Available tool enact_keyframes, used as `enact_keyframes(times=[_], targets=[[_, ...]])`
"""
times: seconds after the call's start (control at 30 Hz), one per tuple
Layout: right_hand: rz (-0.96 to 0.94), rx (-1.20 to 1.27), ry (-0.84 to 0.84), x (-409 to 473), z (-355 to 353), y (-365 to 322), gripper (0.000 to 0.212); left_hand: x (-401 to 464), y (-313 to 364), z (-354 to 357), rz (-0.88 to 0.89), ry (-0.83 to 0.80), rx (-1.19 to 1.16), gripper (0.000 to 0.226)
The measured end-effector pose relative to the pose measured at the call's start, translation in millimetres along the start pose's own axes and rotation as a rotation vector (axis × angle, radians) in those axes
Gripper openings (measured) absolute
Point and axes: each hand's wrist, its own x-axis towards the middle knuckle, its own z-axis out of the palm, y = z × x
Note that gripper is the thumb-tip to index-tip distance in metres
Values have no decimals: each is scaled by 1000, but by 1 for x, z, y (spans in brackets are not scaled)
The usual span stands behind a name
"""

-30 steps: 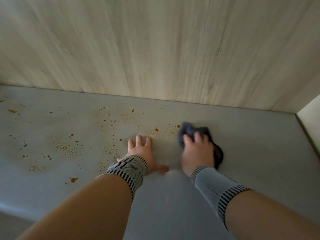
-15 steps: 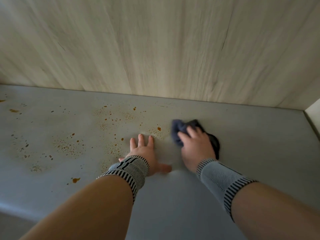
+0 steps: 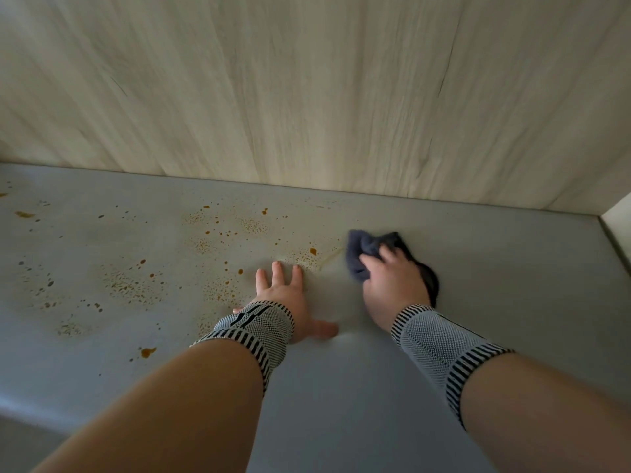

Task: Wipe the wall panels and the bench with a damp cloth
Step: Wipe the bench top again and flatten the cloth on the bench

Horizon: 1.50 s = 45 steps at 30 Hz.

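Note:
A grey bench (image 3: pixel 495 302) runs below a pale wood-grain wall panel (image 3: pixel 307 90). Orange-brown spots and speckles (image 3: pixel 218 254) cover the bench's left and middle. My right hand (image 3: pixel 392 285) grips a bunched dark blue cloth (image 3: pixel 365 250) and presses it on the bench, just right of the spots. My left hand (image 3: pixel 290 298) lies flat on the bench with fingers spread, beside the cloth hand. Both wrists wear striped knit bands.
A light side panel (image 3: pixel 618 216) closes the bench at the far right. The bench's front edge (image 3: pixel 20 407) shows at the lower left. A faint wet smear (image 3: pixel 327 259) lies left of the cloth.
My right hand has slid the cloth a little to the left and away from me, toward the spots. My left hand has stayed flat in place.

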Motion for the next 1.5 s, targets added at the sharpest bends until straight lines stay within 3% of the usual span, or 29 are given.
enact_keyframes(times=[0.07,0.13,0.23,0.3,0.37,0.4,0.47,0.53,0.6,0.7,0.77,0.83,0.93,1.03,1.1,1.2,1.27,1.33,1.43,1.5], targets=[[-2,360,-3,1,-12,-4,46,0,0,0,3,4,4,140],[234,554,93,14,-32,11,45,-2,0,-1,3,3,0,140],[588,299,255,23,-52,47,47,-1,1,-2,1,-7,5,140],[467,72,227,18,-51,53,51,-1,1,-2,1,-14,4,140],[184,-62,98,13,-38,48,54,-1,0,-2,-2,-17,-7,140],[129,-95,10,11,-29,44,57,-2,0,-2,-4,-18,-11,140],[221,-109,-77,12,-10,31,61,-2,0,-1,-5,-16,-13,141],[364,-89,-24,18,0,13,66,-2,1,-1,-1,-14,-9,140],[373,-58,29,21,0,-2,69,-2,1,-1,0,-14,-10,140],[-28,29,-29,11,-5,-17,63,0,2,-2,5,-13,-5,141],[-285,-82,-116,2,-5,-12,58,0,1,-2,6,-13,-9,142],[-201,-227,-76,8,-8,8,51,0,0,-1,10,-6,-10,141],[256,-205,-40,17,-15,35,58,0,1,0,0,-13,-13,141],[284,-138,-145,21,-10,24,68,2,1,-1,-5,-23,-9,142],[163,-114,-169,15,-8,6,62,2,2,-1,-2,-16,-7,142],[-209,-146,-171,-4,4,-8,52,2,1,-1,3,-10,3,143],[-352,-196,-198,-7,0,2,51,2,-1,-1,5,-11,1,143],[-240,-223,-147,1,-3,26,51,2,-1,-1,4,-14,-19,143],[280,-158,-27,14,-14,53,52,3,0,0,-1,-19,-27,143],[468,-101,-15,20,-11,40,52,2,1,0,-10,-27,-17,143]])
